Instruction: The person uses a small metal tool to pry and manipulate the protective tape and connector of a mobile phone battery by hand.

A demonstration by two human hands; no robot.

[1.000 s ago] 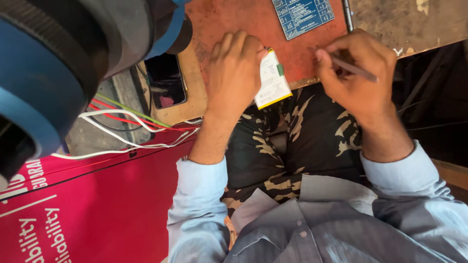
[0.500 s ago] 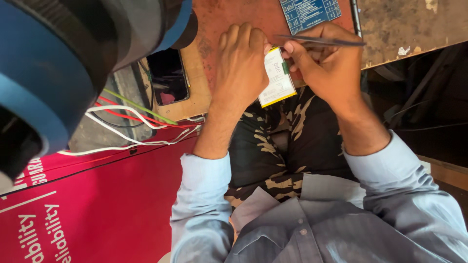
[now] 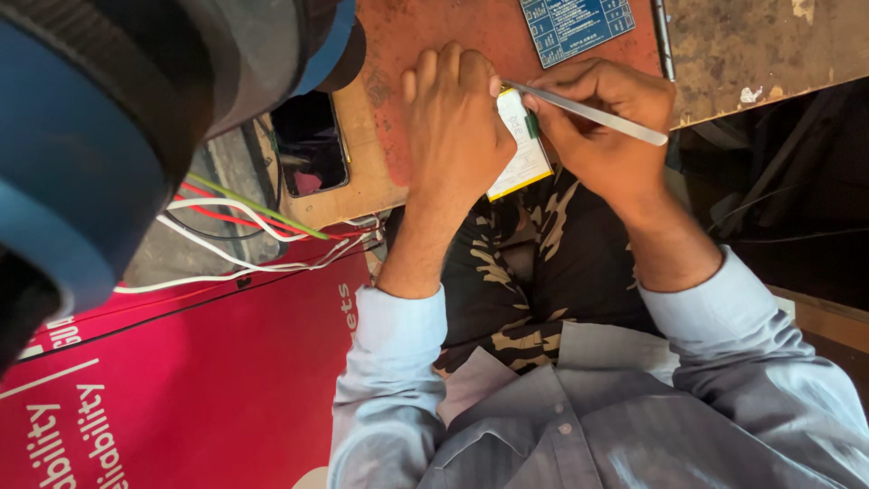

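At the near edge of the reddish board [image 3: 434, 36], I see the left hand [image 3: 453, 118] pressed flat, fingers together, on the white-and-yellow flat pack [image 3: 518, 154] (mostly hidden beneath it). Just right, touching the pack's top, the right hand [image 3: 602, 127] pinches slim metal tweezers [image 3: 588, 113].

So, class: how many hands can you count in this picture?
2: the left hand lies flat on the reddish board; the right hand holds metal tweezers. None hidden.
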